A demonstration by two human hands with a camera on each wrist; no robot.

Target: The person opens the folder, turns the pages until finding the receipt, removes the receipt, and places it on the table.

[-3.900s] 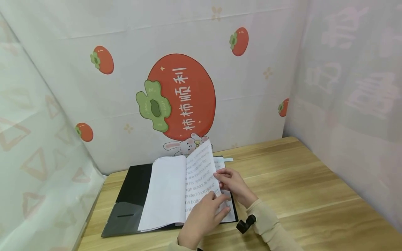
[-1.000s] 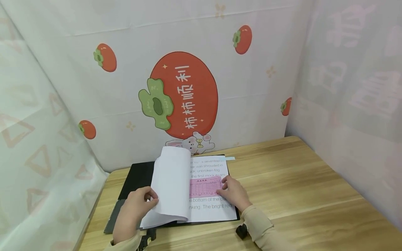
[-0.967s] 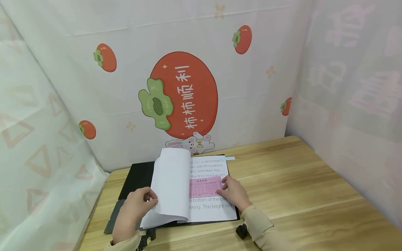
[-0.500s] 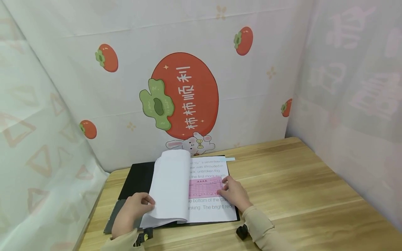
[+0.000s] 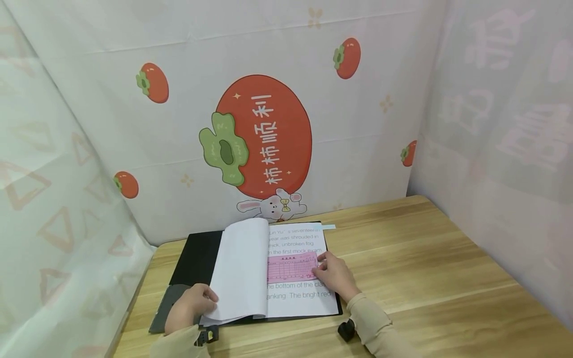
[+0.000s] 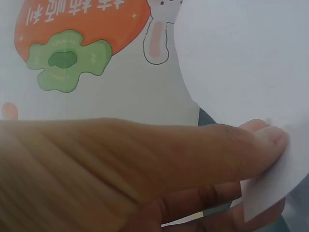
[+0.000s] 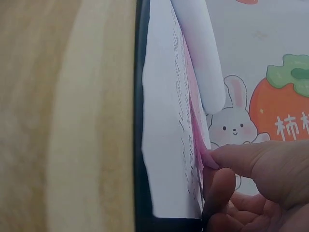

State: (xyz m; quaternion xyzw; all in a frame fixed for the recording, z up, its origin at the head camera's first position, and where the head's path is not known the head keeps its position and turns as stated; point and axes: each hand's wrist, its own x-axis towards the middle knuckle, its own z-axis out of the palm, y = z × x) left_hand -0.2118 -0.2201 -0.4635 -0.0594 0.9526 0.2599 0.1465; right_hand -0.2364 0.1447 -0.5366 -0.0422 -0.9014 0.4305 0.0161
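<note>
A black folder (image 5: 197, 256) lies spread on the table, with a stack of sheets inside. My left hand (image 5: 187, 307) pinches the lower-left corner of the turned white sheets (image 5: 239, 271); in the left wrist view the thumb (image 6: 260, 150) lies over the paper and the other fingers show below. On the right-hand printed page (image 5: 300, 304) lies a pink form slip (image 5: 288, 267), its left end at the curved edge of the turned sheets. My right hand (image 5: 336, 277) pinches the slip's right end between thumb and finger, which the right wrist view (image 7: 260, 179) confirms.
A pale blue tab (image 5: 329, 226) sticks out from the page's top right. The wooden table (image 5: 425, 278) extends to the right. A white printed curtain (image 5: 358, 139) stands behind, with more curtain on both sides.
Earlier both hands were at a half-lifted printed page. Since then the pages turned left and the pink slip came into view. Lately my left hand lowers the sheets down and left; the right stays.
</note>
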